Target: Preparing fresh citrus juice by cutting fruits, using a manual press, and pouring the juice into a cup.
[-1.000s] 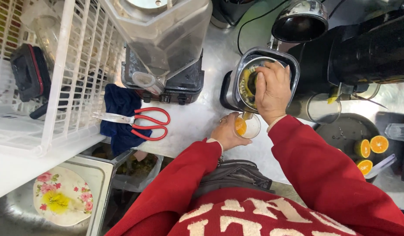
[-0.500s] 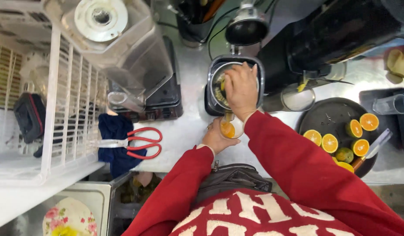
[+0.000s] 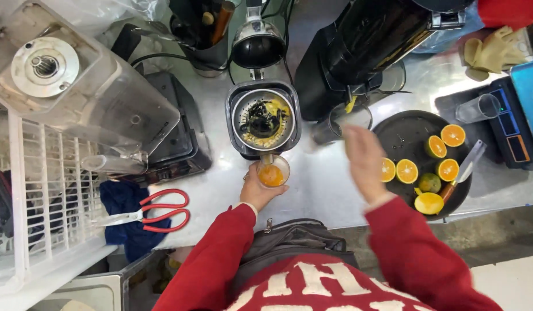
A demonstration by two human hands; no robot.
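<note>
My left hand holds a clear cup of orange juice under the spout of a citrus juicer, whose bowl holds a dark cone and bits of pulp. My right hand, blurred and with nothing in it, hovers between the juicer and a round black tray. On that tray lie several halved oranges and a knife with a brown handle. Both of my sleeves are red.
A blender jar lies on its dark base at the left, over a white wire rack. Red-handled scissors rest on a blue cloth. A large black machine, a clear empty cup and a blue scale stand at the right.
My right hand has lifted off the juicer cone and swung right toward the tray of oranges. The left hand stays on the cup under the spout. The view has shifted right.
</note>
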